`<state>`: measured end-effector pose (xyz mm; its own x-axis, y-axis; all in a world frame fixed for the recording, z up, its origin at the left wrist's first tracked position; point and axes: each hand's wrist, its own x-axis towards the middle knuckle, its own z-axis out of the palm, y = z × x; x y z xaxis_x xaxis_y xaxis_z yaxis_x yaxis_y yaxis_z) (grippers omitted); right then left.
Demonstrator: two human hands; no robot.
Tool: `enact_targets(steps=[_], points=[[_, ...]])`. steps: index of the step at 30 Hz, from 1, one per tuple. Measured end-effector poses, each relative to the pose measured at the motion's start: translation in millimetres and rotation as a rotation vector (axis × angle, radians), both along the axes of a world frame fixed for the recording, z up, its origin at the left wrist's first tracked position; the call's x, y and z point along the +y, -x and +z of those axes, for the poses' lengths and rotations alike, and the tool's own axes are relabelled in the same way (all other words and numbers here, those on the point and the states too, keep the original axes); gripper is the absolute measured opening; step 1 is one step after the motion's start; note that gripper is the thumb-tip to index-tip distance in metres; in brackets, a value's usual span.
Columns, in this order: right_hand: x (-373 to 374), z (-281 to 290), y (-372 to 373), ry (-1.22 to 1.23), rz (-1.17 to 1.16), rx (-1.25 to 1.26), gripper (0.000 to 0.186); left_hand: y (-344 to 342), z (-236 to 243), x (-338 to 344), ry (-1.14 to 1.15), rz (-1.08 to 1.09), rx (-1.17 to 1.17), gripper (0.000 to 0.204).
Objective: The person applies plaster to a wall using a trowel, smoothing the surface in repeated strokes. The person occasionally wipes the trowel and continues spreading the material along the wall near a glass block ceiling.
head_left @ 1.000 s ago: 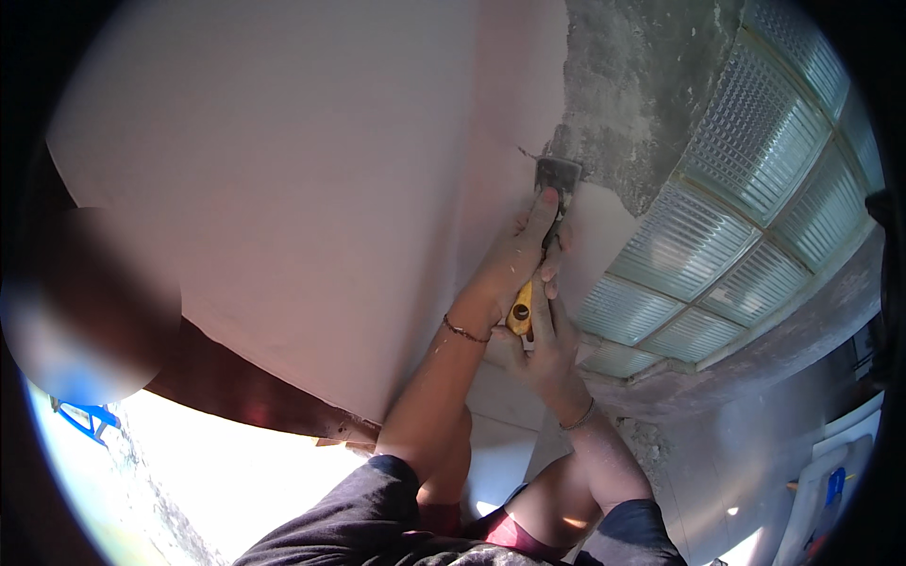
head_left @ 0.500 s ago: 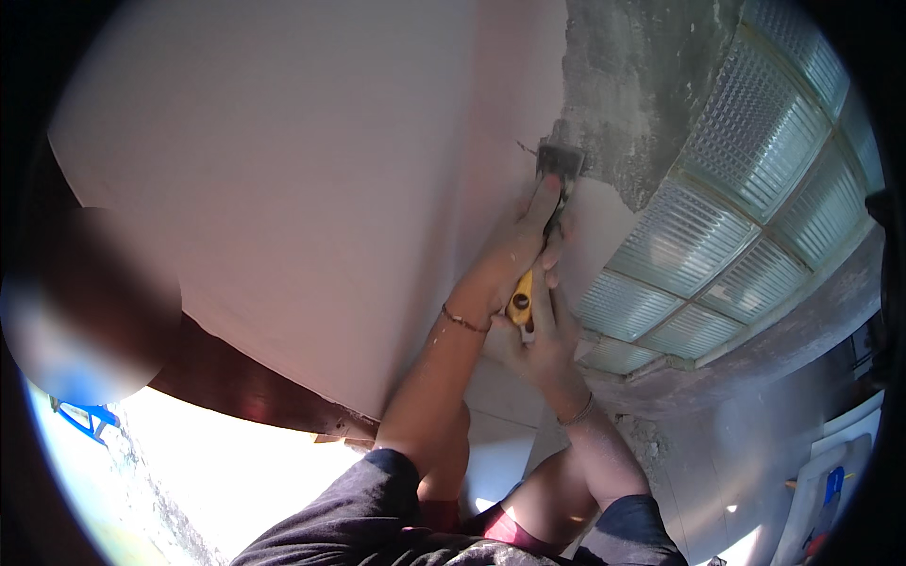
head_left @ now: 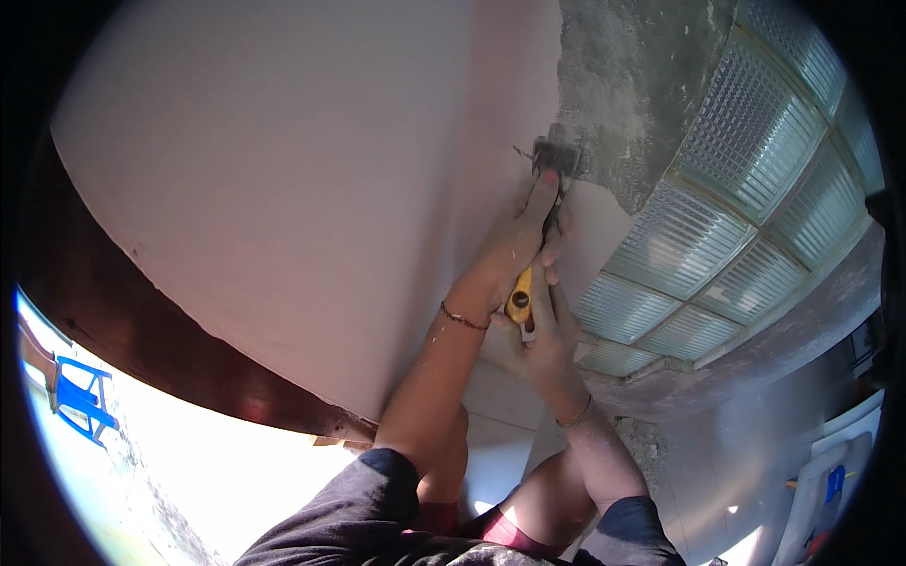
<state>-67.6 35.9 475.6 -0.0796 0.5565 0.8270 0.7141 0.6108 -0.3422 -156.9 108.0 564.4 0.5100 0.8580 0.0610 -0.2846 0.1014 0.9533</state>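
Note:
Both hands are closed around one scraper (head_left: 519,300) with a yellow and black handle, its dark, wide blade against the wall. My left hand (head_left: 514,236) grips it nearer the blade, thumb stretched up along the tool. Below it, my right hand (head_left: 547,330) wraps the handle's lower end, where a round hole shows in the yellow part. The blade meets the lower left edge of a rough grey patch (head_left: 632,94), beside the smooth pale wall (head_left: 302,170). Some of the handle is hidden under my fingers.
A glass block window (head_left: 708,236) with a grey sill curves along the right. Dark reddish-brown wood trim (head_left: 226,387) borders the pale wall at the lower left. A blue stool (head_left: 85,401) stands beyond it. A blue-handled object (head_left: 834,486) lies at the lower right.
The blurred round shape at the far left is gone, and the brown trim and blue stool show there. The scraper and both hands have barely shifted.

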Motion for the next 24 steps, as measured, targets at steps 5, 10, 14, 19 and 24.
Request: enact_targets(steps=[5,10,14,19,24], points=[[2,4,5,-0.040,-0.008,-0.031,0.073,0,3,1,-0.022,0.056,0.019,0.059],[0,5,4,0.001,-0.032,-0.023,0.074,1,6,2,0.032,0.011,0.053,0.059],[0,7,4,0.022,-0.015,0.020,0.074,-2,8,3,-0.055,0.020,0.000,0.059],[1,11,7,-0.043,-0.031,-0.025,0.073,0,9,4,-0.058,0.012,0.034,0.060],[3,14,2,-0.097,0.000,-0.044,0.073,-2,12,6,-0.044,0.012,-0.023,0.060]])
